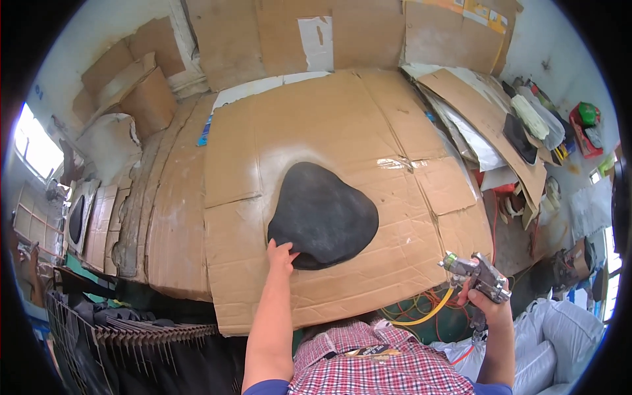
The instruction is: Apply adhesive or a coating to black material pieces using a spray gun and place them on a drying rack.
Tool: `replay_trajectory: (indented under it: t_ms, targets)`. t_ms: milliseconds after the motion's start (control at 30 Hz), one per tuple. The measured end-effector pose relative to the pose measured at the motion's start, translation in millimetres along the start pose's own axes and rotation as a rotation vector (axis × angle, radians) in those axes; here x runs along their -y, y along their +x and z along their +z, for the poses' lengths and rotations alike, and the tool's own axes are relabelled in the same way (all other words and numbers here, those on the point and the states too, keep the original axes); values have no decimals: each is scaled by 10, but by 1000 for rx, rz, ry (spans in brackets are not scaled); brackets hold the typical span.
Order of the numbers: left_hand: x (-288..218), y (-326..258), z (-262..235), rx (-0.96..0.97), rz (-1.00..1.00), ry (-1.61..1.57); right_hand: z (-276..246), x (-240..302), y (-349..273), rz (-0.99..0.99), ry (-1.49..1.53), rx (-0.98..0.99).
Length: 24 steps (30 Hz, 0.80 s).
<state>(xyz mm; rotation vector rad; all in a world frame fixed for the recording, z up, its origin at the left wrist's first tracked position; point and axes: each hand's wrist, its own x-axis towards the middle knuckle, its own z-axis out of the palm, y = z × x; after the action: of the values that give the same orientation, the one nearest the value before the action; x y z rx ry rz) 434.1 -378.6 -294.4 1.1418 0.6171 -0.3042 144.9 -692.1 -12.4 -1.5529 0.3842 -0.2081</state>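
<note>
- We are at the spraying bench, and we judge the step in hand to be setting the black pad (324, 215) in place on the cardboard sheet (342, 118) before spraying it.
- Our left hand (281, 253) rests on the near edge of the pad, fingers spread flat over the rim; it presses or nudges rather than clasps, so nothing is closed in it.
- Our right hand (486, 301) is wrapped firmly round the handle of the metal spray gun (475, 273), held off to the right, well apart from the pad, with the nozzle pointing left. A yellow hose (428, 315) runs from under it.
- The next move, as we judge it, calls for drawing the left hand clear of the pad and swinging the gun over the pad.
- The pad lies flat at the middle of the cardboard sheet. It is a rounded, saddle-like shape, narrow at the far end and broad near us, matt black all over with a slightly rough surface. A pale haze of overspray shows on the cardboard around it.
</note>
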Motion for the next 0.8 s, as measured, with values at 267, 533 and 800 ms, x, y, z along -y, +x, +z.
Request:
replay_trajectory:
  t_ms: [267, 533, 800]
  targets:
    - [-1414, -815, 794, 548, 273, -426, 75, -332, 312, 16, -5, 195]
    - [-2830, -2176, 153, 548, 668, -658, 835, -572, 680, 44, 128, 513]
    - [-4048, -4175, -1234, 117, 1275, -758, 1932, -431, 749, 33, 141, 860]
